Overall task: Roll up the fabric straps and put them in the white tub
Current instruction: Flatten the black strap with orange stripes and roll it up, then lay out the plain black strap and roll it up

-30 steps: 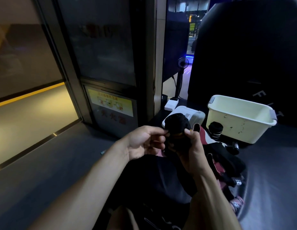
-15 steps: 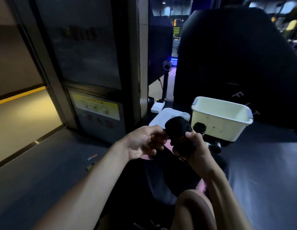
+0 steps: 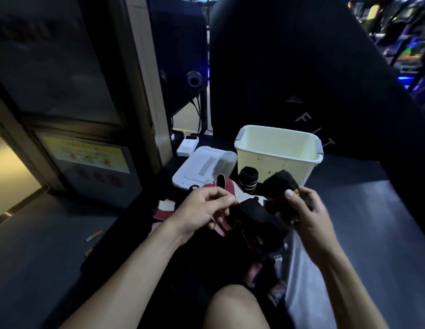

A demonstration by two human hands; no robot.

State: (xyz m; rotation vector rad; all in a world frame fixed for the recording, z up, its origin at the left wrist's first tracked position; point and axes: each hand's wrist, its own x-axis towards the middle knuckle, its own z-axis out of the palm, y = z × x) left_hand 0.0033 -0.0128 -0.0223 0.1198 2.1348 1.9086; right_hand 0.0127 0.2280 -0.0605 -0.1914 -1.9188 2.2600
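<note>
My right hand (image 3: 306,210) grips a rolled black fabric strap (image 3: 281,184) with an orange mark, held just in front of the white tub (image 3: 278,153). My left hand (image 3: 204,210) pinches the loose black tail of that strap (image 3: 254,219) to the left of the roll. The tub stands open on the dark mat; I see nothing inside it from here. A finished black roll with white stripes (image 3: 248,180) stands upright against the tub's front left corner. Loose red-and-white straps (image 3: 224,186) lie in a heap under my hands.
The tub's white lid (image 3: 202,167) lies flat left of it, with a small white box (image 3: 186,146) behind. A large black pad (image 3: 301,67) stands behind the tub. My bare knee (image 3: 235,307) is at the bottom. A glass door and pillar rise at the left.
The roll has moved right and down, closer to the tub. My hands have drawn apart, with a length of black strap now stretched between them. The camera has tilted down.
</note>
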